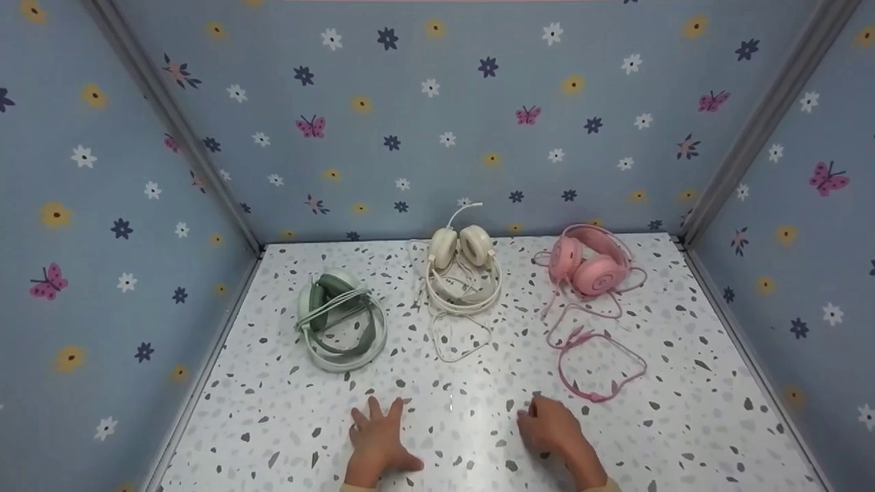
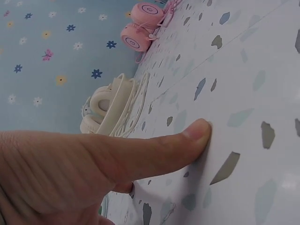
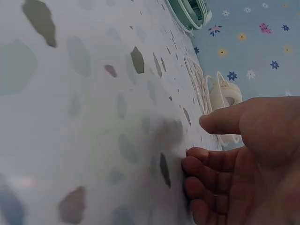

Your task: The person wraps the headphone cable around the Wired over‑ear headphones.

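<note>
On the white speckled table (image 1: 478, 383), ahead and slightly left of the left hand (image 1: 379, 441) with splayed, empty fingers: pale-green plastic over-ear headphones (image 1: 318, 307), headband (image 1: 342, 365) nearest. Ahead and right of the right hand (image 1: 552, 427), loosely curled, empty, perhaps touching the table: thin pink looped cable (image 1: 596, 396).

- Here's the left hand (image 1: 378, 439) between six and seven o'clock in the head view, fingers fanned toward twelve, thumb jutting out at four!
- And the right hand (image 1: 552, 426) at five, slanted toward eleven, fingers loosely curled, thumb apart!
</note>
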Demonstrator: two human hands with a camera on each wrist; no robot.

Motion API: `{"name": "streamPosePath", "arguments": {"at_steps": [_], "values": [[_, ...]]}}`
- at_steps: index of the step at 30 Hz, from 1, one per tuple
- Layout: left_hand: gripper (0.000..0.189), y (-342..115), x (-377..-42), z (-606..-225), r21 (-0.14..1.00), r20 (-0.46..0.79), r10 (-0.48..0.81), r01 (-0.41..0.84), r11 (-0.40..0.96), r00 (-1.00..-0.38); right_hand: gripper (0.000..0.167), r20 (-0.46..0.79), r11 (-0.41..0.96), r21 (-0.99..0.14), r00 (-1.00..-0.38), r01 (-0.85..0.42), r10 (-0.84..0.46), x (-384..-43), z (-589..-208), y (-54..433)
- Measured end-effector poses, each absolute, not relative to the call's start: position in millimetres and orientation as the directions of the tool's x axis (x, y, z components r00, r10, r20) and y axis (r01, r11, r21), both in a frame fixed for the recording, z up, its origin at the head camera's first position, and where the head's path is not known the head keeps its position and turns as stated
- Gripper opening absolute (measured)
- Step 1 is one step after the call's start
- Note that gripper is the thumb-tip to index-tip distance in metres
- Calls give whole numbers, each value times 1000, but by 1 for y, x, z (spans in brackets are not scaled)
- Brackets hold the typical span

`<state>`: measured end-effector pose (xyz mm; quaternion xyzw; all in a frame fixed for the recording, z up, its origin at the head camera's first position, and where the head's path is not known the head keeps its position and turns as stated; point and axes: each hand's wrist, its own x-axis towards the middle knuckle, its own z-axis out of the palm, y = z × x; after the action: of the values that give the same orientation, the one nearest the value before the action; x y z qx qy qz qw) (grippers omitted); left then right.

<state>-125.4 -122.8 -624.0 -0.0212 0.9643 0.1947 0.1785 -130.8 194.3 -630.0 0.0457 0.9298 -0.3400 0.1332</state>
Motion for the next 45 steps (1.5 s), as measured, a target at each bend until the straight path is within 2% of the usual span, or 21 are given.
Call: {"name": "streamPosePath", "arguments": {"at_steps": [3, 6, 8, 11, 15, 18, 22, 27, 32, 34, 37, 42, 45], "values": [[120, -123, -131, -622, 387, -357, 35, -113, 915, -934, 15, -45, 780, -624, -996, -35, -81, -170, -623, 177], [120, -123, -133, -622, 387, -376, 28, -129, 913, -926, 18, 219, 796, -544, -961, -265, -170, -207, -621, 158], [120, -123, -133, -622, 387, -391, 20, -145, 910, -920, 29, 319, 803, -472, -920, -363, -229, -231, -619, 146], [120, -122, -132, -623, 382, -414, 10, -164, 910, -910, 45, 381, 809, -381, -873, -448, -304, -266, -615, 132], [120, -119, -134, -626, 386, -424, 16, -165, 908, -905, 57, 329, 845, -283, -873, -454, -360, -303, -611, 120], [120, -120, -132, -628, 384, -424, 21, -159, 910, -905, 62, 224, 873, -245, -901, -421, -372, -319, -611, 109], [120, -120, -130, -628, 385, -416, 19, -157, 910, -909, 66, 66, 922, -202, -943, -332, -325, -330, -613, 99], [118, -120, -129, -625, 398, -398, 21, -152, 905, -917, 43, -25, 968, -63, -969, -243, -245, -334, -618, 93], [118, -120, -128, -625, 408, -411, 27, -157, 900, -911, 21, -115, 965, 115, -968, -236, -223, -327, -621, 93], [119, -119, -128, -626, 406, -418, 27, -161, 900, -908, 16, -112, 956, 144, -965, -254, -239, -324, -621, 93], [120, -120, -128, -626, 405, -425, 25, -166, 899, -905, 12, -36, 953, 125, -961, -276, -273, -320, -626, 94], [120, -123, -128, -625, 410, -433, 32, -166, 897, -901, 10, 144, 950, 67, -939, -305, -312, -314, -636, 99], [120, -127, -130, -623, 416, -426, 36, -161, 895, -904, 13, 281, 936, 58, -894, -346, -348, -314, -630, 102]]}}
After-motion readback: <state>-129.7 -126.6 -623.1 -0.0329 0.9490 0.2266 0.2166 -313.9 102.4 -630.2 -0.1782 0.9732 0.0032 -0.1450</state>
